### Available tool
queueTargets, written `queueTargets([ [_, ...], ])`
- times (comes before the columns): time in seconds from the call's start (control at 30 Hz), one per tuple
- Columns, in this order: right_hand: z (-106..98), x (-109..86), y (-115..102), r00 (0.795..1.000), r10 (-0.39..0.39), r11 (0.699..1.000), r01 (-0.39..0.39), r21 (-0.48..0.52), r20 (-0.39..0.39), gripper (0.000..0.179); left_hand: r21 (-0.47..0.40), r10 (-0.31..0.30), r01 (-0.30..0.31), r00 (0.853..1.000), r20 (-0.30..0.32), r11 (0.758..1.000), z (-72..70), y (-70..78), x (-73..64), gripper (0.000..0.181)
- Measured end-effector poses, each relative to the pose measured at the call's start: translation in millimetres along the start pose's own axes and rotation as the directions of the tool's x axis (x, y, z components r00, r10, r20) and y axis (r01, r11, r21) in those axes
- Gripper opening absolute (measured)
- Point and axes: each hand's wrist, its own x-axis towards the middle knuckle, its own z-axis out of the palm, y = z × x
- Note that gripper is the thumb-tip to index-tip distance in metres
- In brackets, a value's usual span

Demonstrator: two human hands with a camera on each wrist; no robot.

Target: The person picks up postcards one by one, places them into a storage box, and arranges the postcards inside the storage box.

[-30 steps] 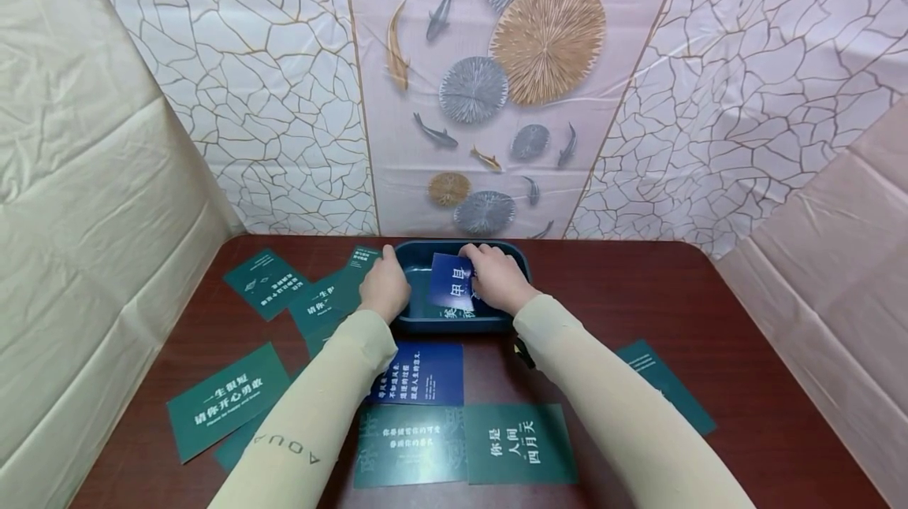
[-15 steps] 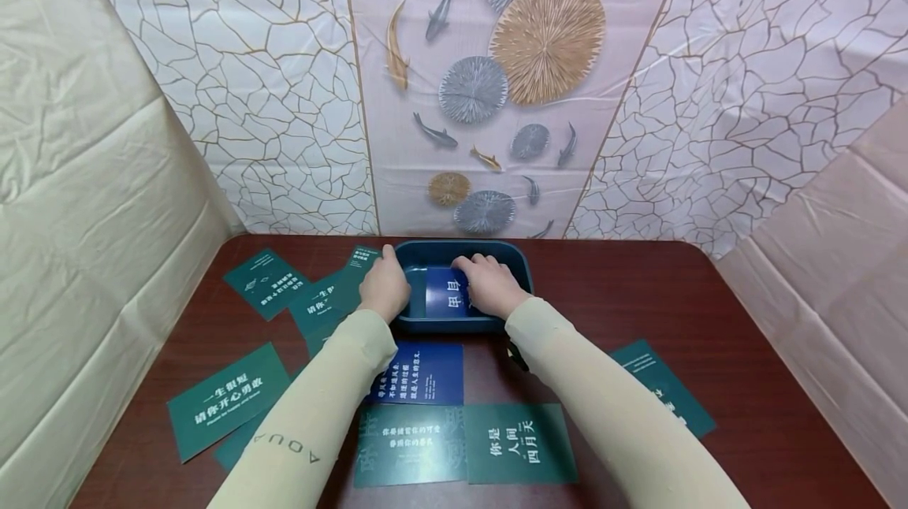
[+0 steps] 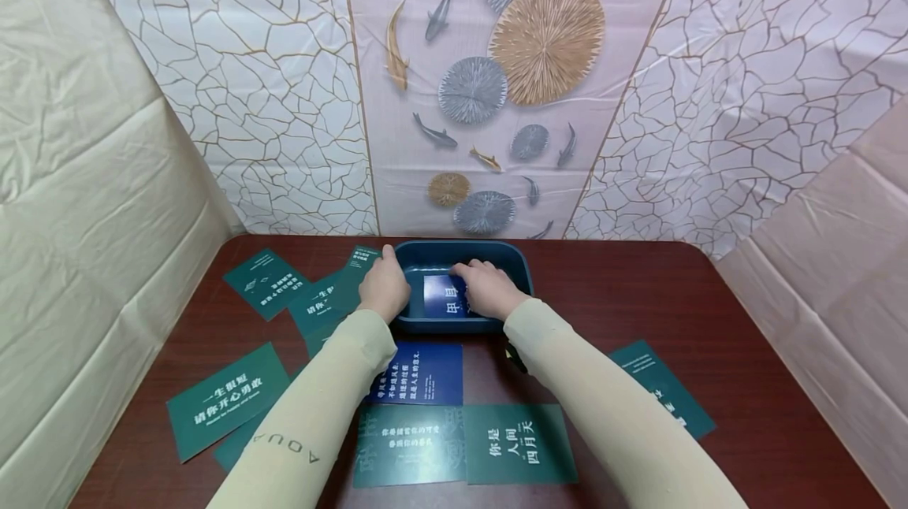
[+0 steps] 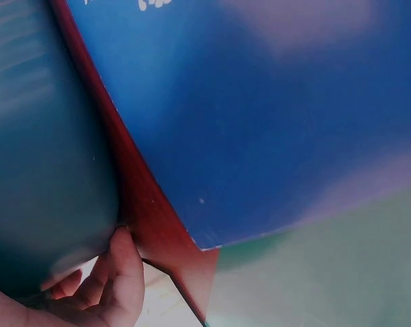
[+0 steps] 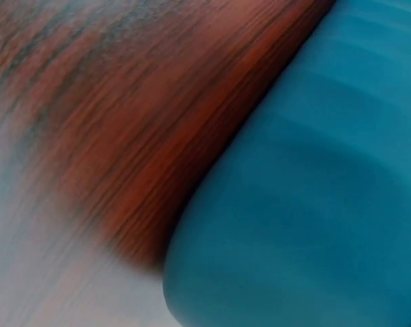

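Note:
A dark blue-green plastic tray (image 3: 454, 326) stands at the back of the table. My left hand (image 3: 385, 286) grips its left end; in the left wrist view the fingers (image 4: 127, 276) curl against the outer wall of the tray (image 4: 48, 150). Inside lies a blue card (image 3: 438, 296) with white characters, down near the tray's floor. My right hand (image 3: 491, 288) reaches into the tray and holds that card by its right end, covering part of it. The right wrist view shows only the tray's outer side (image 5: 294, 225) and the table, not the hand.
Another blue card (image 3: 433, 373) lies just in front of the tray. Two green cards, one (image 3: 411, 446) left of the other (image 3: 521, 444), sit nearer. Several green cards (image 3: 227, 399) spread at the left, some overlapping. One green card (image 3: 663, 387) lies beside the right forearm.
My right hand has lowered the blue card into the tray and shifted slightly left, so the card now lies flat over what was under it. The left hand has stayed on the tray.

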Motion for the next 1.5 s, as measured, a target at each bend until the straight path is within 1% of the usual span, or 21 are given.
queueTargets([
  [0.13,-1.4,-1.4,0.0,1.0,-0.022,0.999,0.022,0.034,0.009,0.041,-0.004,0.005,-0.006,1.0,-0.007,1.0,0.3,-0.4,-0.1,0.062],
  [0.3,-2.7,-1.7,-0.1,0.999,-0.039,0.999,0.039,0.038,0.015,0.039,-0.011,0.004,-0.004,1.0,-0.006,1.0,0.4,-0.6,0.8,0.061],
  [0.67,-4.5,-2.5,-1.4,0.999,-0.036,0.999,0.035,0.035,0.04,0.039,0.0,-0.003,0.003,1.0,0.01,1.0,-0.6,0.5,0.7,0.063],
  [1.07,-5.3,-3.3,-1.1,0.997,-0.04,0.998,0.037,0.047,0.064,0.039,-0.001,-0.008,0.008,1.0,0.009,1.0,0.2,-0.6,0.9,0.061],
  [1.23,-5.5,-2.8,-0.9,0.996,-0.041,0.999,0.039,0.036,0.079,0.039,-0.006,-0.008,0.008,1.0,0.005,1.0,0.6,-0.8,1.0,0.061],
  [1.5,-6.7,-3.3,-0.6,0.996,-0.023,0.998,0.018,0.065,0.084,0.038,-0.005,-0.012,0.012,1.0,0.01,1.0,0.0,-0.2,1.1,0.06],
])
